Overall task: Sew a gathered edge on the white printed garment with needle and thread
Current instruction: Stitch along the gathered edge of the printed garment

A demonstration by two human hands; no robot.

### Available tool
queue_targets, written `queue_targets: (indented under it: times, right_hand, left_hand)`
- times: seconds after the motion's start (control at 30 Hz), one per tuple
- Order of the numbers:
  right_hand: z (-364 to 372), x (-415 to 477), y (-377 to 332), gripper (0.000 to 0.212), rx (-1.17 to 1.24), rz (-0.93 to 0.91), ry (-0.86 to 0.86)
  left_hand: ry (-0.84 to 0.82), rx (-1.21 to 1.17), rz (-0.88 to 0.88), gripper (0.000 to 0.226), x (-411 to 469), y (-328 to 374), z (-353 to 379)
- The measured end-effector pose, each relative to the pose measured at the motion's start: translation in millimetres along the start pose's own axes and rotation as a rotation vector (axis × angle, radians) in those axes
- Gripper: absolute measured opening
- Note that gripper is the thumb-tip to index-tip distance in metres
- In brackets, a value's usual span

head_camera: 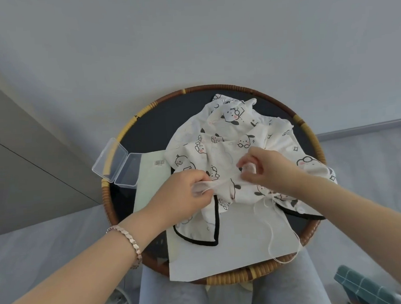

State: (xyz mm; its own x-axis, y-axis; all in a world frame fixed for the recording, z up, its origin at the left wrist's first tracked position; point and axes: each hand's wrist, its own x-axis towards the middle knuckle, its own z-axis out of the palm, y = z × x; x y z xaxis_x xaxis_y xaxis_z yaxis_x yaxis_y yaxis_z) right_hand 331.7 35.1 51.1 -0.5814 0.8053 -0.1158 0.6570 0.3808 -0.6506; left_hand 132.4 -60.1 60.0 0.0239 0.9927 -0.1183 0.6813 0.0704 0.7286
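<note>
1. Garment (236, 135), white with cartoon dog prints and black trim, is lying crumpled on a round tray (214, 88), covering its middle and right part.
2. Left hand (188, 192) is pinching a stretched fold at the garment's near edge, with the thumb and curled fingers gripping the cloth.
3. Right hand (264, 169) is pinching the same fold just to the right, its fingertips closing on the cloth.
4. Thread (271, 232) is trailing from the cloth below the right hand, running down over a white sheet (236, 255) toward the tray's near rim.
5. The white sheet is lying under the garment's near part and is reaching the near rim.
6. A pale green sheet (149, 180) with a barcode is lying at the tray's left, partly tucked under the garment. A clear plastic box (118, 164) is sitting open beside it, with its lid hanging over the rim.
7. The tray is showing a dark surface inside a woven rim of brown and yellow bands, and it is sitting above knees in grey trousers (171, 299).
8. A bracelet (129, 240) is circling the left wrist.
9. A pale grey wall (187, 35) is filling the upper view, a beige panel (18, 151) is standing at the left, and a teal checked item (367, 287) is showing at the lower right.
</note>
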Motion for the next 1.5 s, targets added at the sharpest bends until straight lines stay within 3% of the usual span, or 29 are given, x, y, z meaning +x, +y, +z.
queue_targets:
  times: [0.17, 0.27, 0.43, 0.6, 0.7, 0.9, 1.03, 1.17, 1.23, 1.3, 1.37, 1.43, 1.5]
  right_hand:
    - [9.9, -4.0, 2.1, 0.022, 0.061, -0.021, 0.194]
    - [15.5, -9.5, 5.5, 0.017, 0.124, -0.013, 0.249]
    - [18.8, -11.7, 12.3, 0.053, 0.065, -0.172, 0.341]
    - [19.8, -9.9, 16.8, 0.046, 0.040, -0.143, 0.288]
    - [21.1, -9.6, 17.7, 0.044, 0.074, -0.131, 0.238]
    - [22.6, -10.8, 8.9, 0.049, 0.049, -0.146, 0.073]
    - [17.3, -11.9, 1.6, 0.049, 0.216, -0.068, 0.103]
    - [11.7, -15.3, -3.2, 0.050, 0.272, -0.044, 0.167]
    - [10.7, -15.9, -5.1, 0.051, 0.282, -0.051, 0.182]
    - [10.2, -16.1, -6.6, 0.051, 0.283, -0.065, 0.181]
    - [9.4, -16.7, -7.2, 0.051, 0.281, -0.074, 0.182]
    - [8.8, -17.9, -7.4, 0.051, 0.295, -0.066, 0.179]
    - [8.0, -19.6, -5.7, 0.050, 0.302, -0.052, 0.182]
  left_hand:
    - [-0.032, 0.120, 0.026, 0.005, -5.4, -14.5, -3.7]
    - [-0.077, 0.008, -0.033, 0.025, -11.4, -27.6, -4.8]
    - [0.028, -0.072, -0.080, 0.050, -14.5, -36.7, -6.3]
    - [0.086, -0.139, -0.050, 0.030, -14.2, -32.5, -3.7]
    - [0.127, -0.212, -0.068, 0.037, -14.2, -30.8, -2.2]
    - [0.212, -0.278, -0.075, 0.029, -11.7, -28.6, -2.8]
    - [0.234, -0.234, -0.110, 0.027, -14.2, -38.7, -6.3]
    - [0.161, -0.096, -0.259, 0.034, -16.1, -42.2, -1.3]
    - [0.301, 0.028, -0.163, 0.040, -20.6, -29.1, 4.4]
    - [0.434, 0.155, 0.042, 0.029, -24.8, -10.0, 14.1]
    - [0.348, 0.174, 0.040, 0.018, -26.1, 11.8, 25.4]
    - [0.218, 0.166, -0.115, 0.031, -21.4, 21.7, 38.9]
    - [0.193, 0.205, -0.177, 0.029, -14.3, 22.8, 45.0]
